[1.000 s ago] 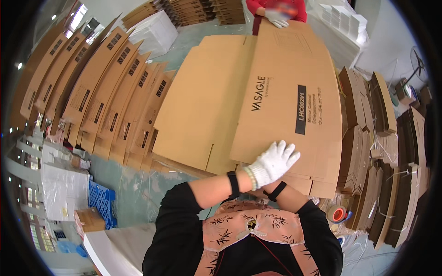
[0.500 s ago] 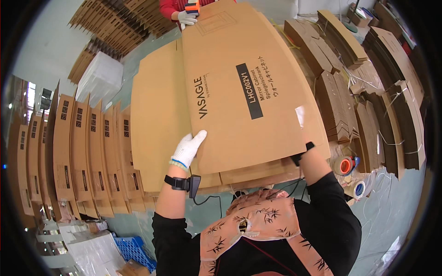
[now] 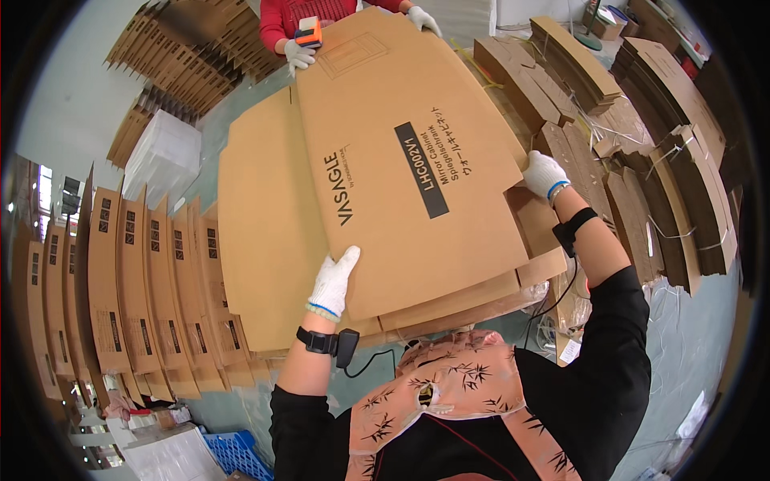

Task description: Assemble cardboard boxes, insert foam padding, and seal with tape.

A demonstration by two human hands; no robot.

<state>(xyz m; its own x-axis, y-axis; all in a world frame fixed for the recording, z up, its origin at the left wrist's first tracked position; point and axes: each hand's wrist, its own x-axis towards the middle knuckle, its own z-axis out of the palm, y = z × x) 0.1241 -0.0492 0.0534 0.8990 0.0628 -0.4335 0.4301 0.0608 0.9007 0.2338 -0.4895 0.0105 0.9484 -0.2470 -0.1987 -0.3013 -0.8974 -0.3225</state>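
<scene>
Warehouse floor's packed with flattened boxes, and the big cardboard sheet [image 3: 401, 184] is filling mid-frame, long axis running lower left to upper right. Left hand [image 3: 333, 282] is gripping its near edge; right hand [image 3: 544, 175] is gripping the right edge.

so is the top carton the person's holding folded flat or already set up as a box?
Folded flat. The top carton lies as one thin sheet on the stack, left hand at its near edge, right hand at its side edge.
</scene>
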